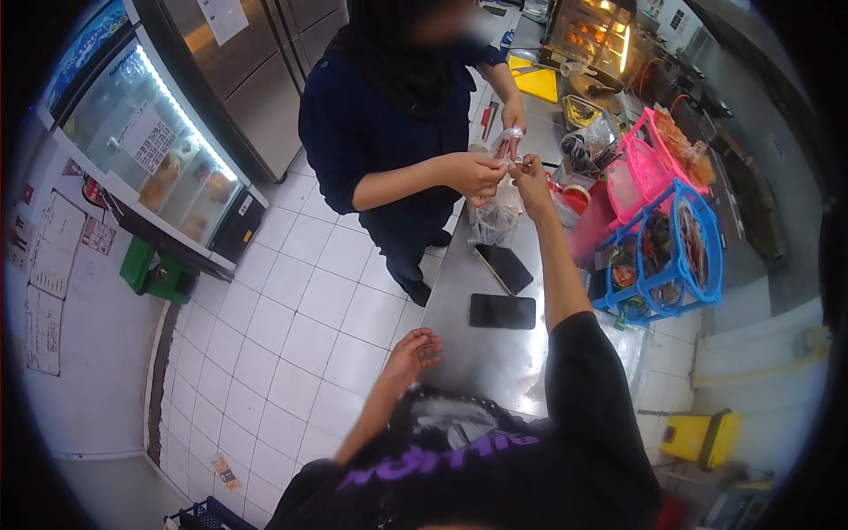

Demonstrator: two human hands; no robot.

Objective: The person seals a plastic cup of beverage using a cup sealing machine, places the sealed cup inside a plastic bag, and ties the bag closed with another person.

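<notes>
My right hand (531,184) reaches out over the steel counter (481,353), fingers pinched beside a co-worker's hands; what they hold is too small to make out. The co-worker's near hand (477,174) meets my fingertips, while the other hand (513,117) is at the twisted top of a clear plastic bag (510,140). Below them a filled clear plastic bag (495,223) rests on the counter. My left hand (413,358) hangs by the counter's left edge with its fingers loosely bent and apart, holding nothing. Two dark phones, one tilted (504,268) and one straight (502,311), lie between my arms.
A co-worker (389,132) in dark clothes stands across the counter's left side. On the right are a blue basket rack (676,256) and a pink basket (640,168). A yellow cutting board (533,81) lies farther back. A glass-door fridge (150,150) stands left.
</notes>
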